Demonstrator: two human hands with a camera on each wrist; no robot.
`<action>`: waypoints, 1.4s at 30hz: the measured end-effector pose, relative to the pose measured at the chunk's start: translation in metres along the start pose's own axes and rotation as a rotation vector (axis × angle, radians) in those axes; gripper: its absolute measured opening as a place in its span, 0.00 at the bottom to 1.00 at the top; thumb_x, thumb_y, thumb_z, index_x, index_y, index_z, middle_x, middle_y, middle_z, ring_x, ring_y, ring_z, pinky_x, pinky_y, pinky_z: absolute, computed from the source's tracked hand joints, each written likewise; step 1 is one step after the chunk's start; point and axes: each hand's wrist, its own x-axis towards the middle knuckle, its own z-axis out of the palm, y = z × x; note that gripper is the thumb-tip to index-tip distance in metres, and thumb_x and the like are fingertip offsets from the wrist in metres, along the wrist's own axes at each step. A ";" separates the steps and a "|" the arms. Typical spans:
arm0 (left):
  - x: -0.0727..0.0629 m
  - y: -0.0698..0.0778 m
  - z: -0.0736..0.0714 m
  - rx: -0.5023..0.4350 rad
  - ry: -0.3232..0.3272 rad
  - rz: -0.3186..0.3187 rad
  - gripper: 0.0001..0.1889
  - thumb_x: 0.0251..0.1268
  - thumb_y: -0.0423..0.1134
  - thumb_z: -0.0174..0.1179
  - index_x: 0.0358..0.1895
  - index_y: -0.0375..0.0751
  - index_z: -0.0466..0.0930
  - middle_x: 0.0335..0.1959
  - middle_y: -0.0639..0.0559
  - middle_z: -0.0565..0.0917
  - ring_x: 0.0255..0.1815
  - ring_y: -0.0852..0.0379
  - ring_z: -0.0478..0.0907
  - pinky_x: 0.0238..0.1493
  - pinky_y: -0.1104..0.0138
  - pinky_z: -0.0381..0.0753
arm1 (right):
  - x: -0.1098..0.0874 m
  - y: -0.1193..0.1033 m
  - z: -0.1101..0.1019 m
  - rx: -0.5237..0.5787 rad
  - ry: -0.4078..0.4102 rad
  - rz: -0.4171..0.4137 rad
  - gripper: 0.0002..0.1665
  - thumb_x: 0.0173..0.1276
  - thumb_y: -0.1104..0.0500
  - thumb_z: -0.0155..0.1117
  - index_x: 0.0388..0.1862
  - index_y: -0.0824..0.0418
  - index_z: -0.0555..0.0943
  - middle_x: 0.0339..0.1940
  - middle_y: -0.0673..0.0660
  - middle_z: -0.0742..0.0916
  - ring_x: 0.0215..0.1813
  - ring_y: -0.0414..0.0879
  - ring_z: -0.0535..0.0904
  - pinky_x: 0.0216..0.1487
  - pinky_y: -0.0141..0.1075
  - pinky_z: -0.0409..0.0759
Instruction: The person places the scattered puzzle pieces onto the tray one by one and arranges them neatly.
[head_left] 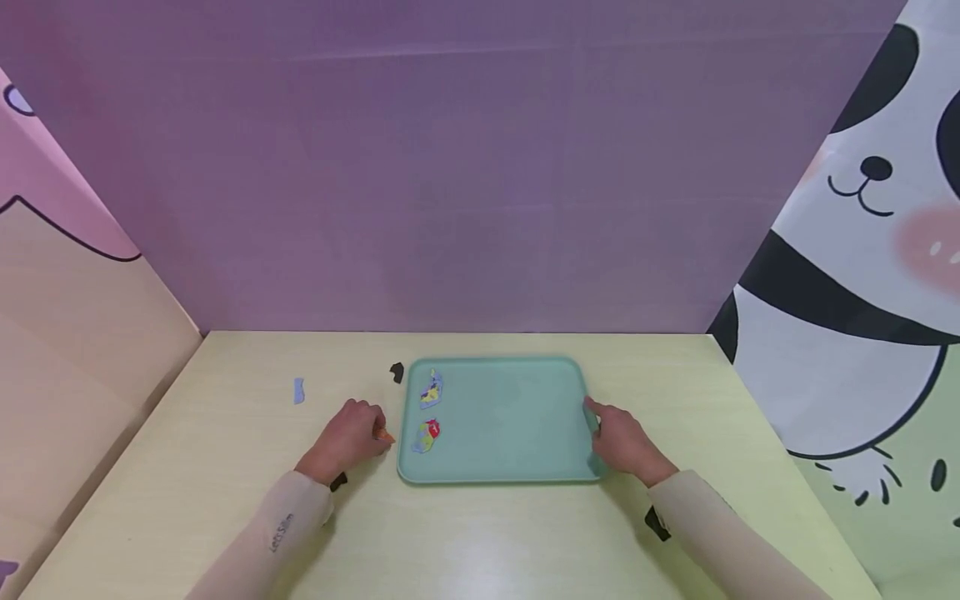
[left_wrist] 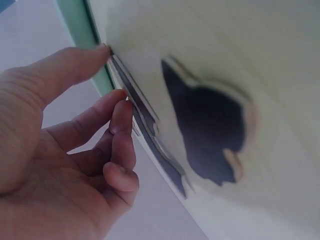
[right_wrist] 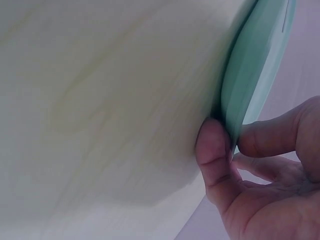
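Orange piece (head_left: 386, 435), pinched in the left hand (head_left: 348, 437), could catch the tray (head_left: 506, 425) just beside that hand if the right hand (head_left: 624, 438), gripping the tray's edge, tugs.

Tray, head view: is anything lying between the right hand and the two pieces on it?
Nothing lies there: the head view shows a bare stretch of tray from the right hand at its edge to the red-marked piece and the farther piece.
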 end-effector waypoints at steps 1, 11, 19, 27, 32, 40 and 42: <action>0.001 0.001 0.001 0.003 0.000 0.007 0.09 0.47 0.35 0.71 0.27 0.38 0.78 0.24 0.53 0.73 0.34 0.52 0.67 0.37 0.63 0.71 | 0.000 0.000 0.000 0.000 0.000 0.004 0.32 0.60 0.75 0.48 0.66 0.78 0.60 0.24 0.56 0.74 0.19 0.42 0.60 0.22 0.34 0.64; 0.006 0.003 0.004 -0.004 -0.011 -0.025 0.12 0.45 0.36 0.71 0.23 0.41 0.74 0.23 0.52 0.71 0.33 0.52 0.65 0.36 0.63 0.70 | -0.005 0.002 0.002 0.022 0.005 0.036 0.32 0.61 0.75 0.47 0.67 0.77 0.60 0.52 0.75 0.76 0.18 0.42 0.59 0.22 0.35 0.65; 0.014 0.004 -0.001 -0.068 0.068 0.033 0.11 0.47 0.37 0.68 0.30 0.38 0.76 0.23 0.53 0.72 0.32 0.54 0.67 0.33 0.64 0.71 | -0.005 0.001 0.004 0.028 0.017 0.045 0.32 0.61 0.75 0.47 0.67 0.77 0.60 0.54 0.75 0.75 0.18 0.42 0.60 0.21 0.34 0.66; 0.033 0.021 -0.006 -0.077 0.110 0.191 0.06 0.51 0.35 0.69 0.29 0.39 0.81 0.24 0.56 0.77 0.31 0.56 0.68 0.35 0.66 0.72 | -0.005 0.000 0.008 0.024 0.028 0.059 0.34 0.59 0.76 0.49 0.67 0.76 0.61 0.53 0.74 0.77 0.20 0.43 0.62 0.23 0.35 0.68; 0.052 0.034 -0.006 -0.061 0.075 0.280 0.04 0.54 0.35 0.68 0.27 0.42 0.82 0.23 0.59 0.79 0.30 0.58 0.69 0.35 0.66 0.72 | -0.005 -0.004 0.011 0.034 0.029 0.070 0.34 0.59 0.76 0.49 0.67 0.76 0.61 0.57 0.74 0.75 0.21 0.44 0.63 0.23 0.35 0.68; 0.087 0.055 0.000 -0.014 -0.036 0.404 0.03 0.55 0.37 0.68 0.27 0.44 0.83 0.24 0.62 0.78 0.33 0.59 0.69 0.37 0.67 0.73 | -0.006 -0.008 0.011 0.043 0.033 0.085 0.36 0.57 0.77 0.51 0.68 0.76 0.60 0.51 0.72 0.78 0.22 0.44 0.63 0.23 0.35 0.67; 0.097 0.060 0.002 0.011 -0.061 0.424 0.03 0.56 0.37 0.68 0.28 0.45 0.84 0.24 0.62 0.77 0.33 0.60 0.69 0.38 0.67 0.72 | -0.006 -0.008 0.011 0.045 0.035 0.100 0.36 0.57 0.77 0.51 0.68 0.75 0.60 0.48 0.70 0.78 0.22 0.44 0.62 0.23 0.34 0.67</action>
